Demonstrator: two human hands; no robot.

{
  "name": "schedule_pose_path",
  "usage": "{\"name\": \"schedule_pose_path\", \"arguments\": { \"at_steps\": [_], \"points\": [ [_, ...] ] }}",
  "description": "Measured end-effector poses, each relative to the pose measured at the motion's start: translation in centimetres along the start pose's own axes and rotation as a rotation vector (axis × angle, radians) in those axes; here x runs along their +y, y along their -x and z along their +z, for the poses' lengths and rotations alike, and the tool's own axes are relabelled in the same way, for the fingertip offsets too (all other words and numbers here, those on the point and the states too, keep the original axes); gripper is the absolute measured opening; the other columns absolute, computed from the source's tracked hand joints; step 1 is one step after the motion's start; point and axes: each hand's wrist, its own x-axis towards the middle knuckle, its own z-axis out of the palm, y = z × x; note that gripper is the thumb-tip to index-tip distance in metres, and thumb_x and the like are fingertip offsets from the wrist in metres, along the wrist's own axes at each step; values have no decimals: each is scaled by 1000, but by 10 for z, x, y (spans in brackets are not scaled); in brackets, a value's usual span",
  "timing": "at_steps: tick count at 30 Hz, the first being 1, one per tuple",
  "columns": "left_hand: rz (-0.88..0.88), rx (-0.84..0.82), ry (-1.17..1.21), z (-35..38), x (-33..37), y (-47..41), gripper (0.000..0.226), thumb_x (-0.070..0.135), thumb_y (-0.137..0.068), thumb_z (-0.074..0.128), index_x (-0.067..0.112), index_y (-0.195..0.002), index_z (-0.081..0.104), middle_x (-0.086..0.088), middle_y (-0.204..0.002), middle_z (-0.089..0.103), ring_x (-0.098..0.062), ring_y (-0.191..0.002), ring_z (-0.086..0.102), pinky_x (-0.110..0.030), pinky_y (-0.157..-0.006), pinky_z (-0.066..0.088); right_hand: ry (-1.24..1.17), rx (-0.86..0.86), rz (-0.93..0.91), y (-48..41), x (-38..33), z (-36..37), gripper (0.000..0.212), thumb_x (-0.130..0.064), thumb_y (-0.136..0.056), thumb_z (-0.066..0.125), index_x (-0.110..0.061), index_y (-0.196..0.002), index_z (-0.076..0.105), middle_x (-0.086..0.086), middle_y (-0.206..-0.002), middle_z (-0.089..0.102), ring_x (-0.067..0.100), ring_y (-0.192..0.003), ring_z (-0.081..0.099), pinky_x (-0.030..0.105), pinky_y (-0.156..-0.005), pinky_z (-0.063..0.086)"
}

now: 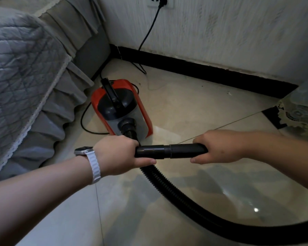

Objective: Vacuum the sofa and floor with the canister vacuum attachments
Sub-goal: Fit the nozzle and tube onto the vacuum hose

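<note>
A red and grey canister vacuum [122, 107] stands on the tiled floor [194, 103] beside the sofa [25, 71], which wears a grey quilted cover with a frilled skirt. A black ribbed hose [176, 190] leaves the canister's front port, loops across the floor to the lower right and runs out of view. I hold a black rigid tube [169, 150] level in front of me. My left hand [119, 153] grips its left end and my right hand [220, 146] grips its right section, past a joint between two tube pieces.
The black power cord [150, 27] runs from a wall socket [160, 1] down to the floor behind the canister. A dark skirting board [212, 71] lines the white wall. A lace-edged cloth [299, 112] hangs at the right edge.
</note>
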Motion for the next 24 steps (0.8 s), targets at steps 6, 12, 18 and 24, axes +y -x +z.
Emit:
{"name": "schedule_pose_path", "arguments": {
  "at_steps": [6, 12, 18, 24],
  "points": [
    [78, 105, -94, 1, 0, 1, 83, 94, -59, 6, 30, -80, 55, 10, -63, 55, -5, -55, 57, -24, -51, 51, -185, -52, 8, 2, 3, 14, 32, -58, -89, 63, -27, -88, 61, -5, -72, 63, 10, -60, 58, 26, -59, 45],
    [63, 87, -108, 1, 8, -3, 74, 94, -66, 21, 29, -77, 54, 10, -64, 55, -7, -56, 58, -24, -49, 48, -277, -96, 39, -1, 7, 27, 34, -56, -88, 66, -23, -91, 63, 0, -68, 65, 14, -54, 62, 28, -55, 50],
    [38, 85, -54, 8, 5, -5, 77, 97, -63, 19, 29, -75, 54, 10, -63, 58, -7, -55, 59, -27, -53, 54, -259, -98, 37, -6, 8, 25, 34, -58, -87, 66, -24, -87, 62, 0, -68, 65, 16, -57, 63, 29, -58, 51],
    [51, 130, -89, 3, 0, -8, 73, 95, -66, 21, 30, -72, 51, 10, -59, 55, -4, -49, 54, -21, -44, 44, -267, -61, 36, -11, 7, 22, 31, -58, -86, 66, -27, -84, 62, -5, -68, 64, 19, -60, 66, 31, -60, 52]
  ]
}}
